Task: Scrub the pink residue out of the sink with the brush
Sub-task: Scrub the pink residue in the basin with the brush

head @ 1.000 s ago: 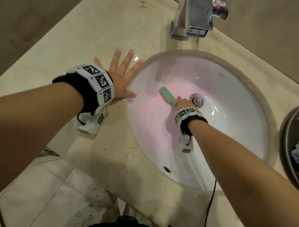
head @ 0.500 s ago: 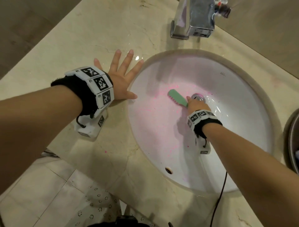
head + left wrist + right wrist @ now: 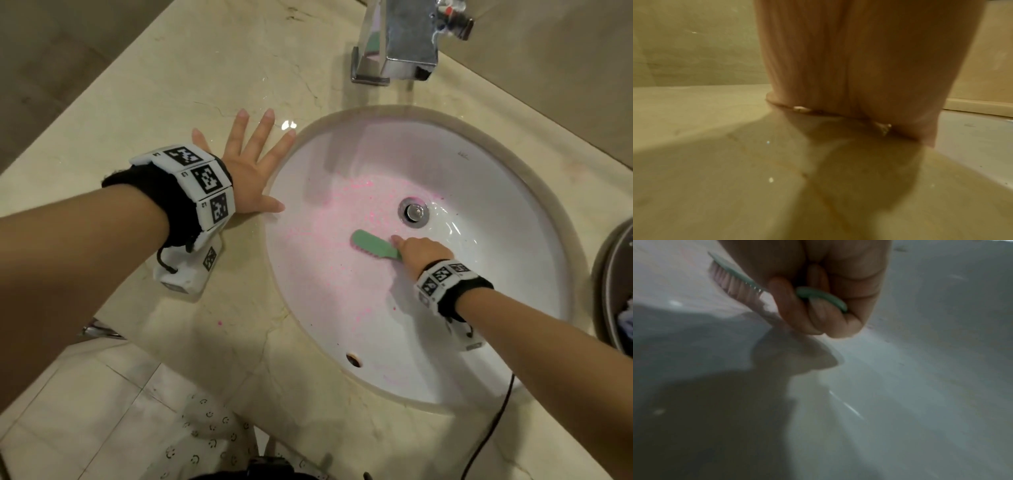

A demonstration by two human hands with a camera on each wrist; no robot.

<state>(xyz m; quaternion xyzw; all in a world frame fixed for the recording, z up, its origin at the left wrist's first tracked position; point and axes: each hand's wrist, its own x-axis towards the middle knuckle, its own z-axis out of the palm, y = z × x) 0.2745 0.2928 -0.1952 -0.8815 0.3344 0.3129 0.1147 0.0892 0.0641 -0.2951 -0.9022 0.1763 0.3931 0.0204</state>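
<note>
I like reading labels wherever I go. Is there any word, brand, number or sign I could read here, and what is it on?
No text here can be read in full.
Sink: a small grey mark near the far rim, too small to read.
Left wrist band: black-and-white square code patterns with tiny characters beside them, too small to read.
Right wrist band: the same kind of code squares, no readable words.
Brush and tap: no lettering visible.

The head view looks steeply down on the sink [image 3: 513, 192]; both wrist views sit low, the right sharing its bowl.
</note>
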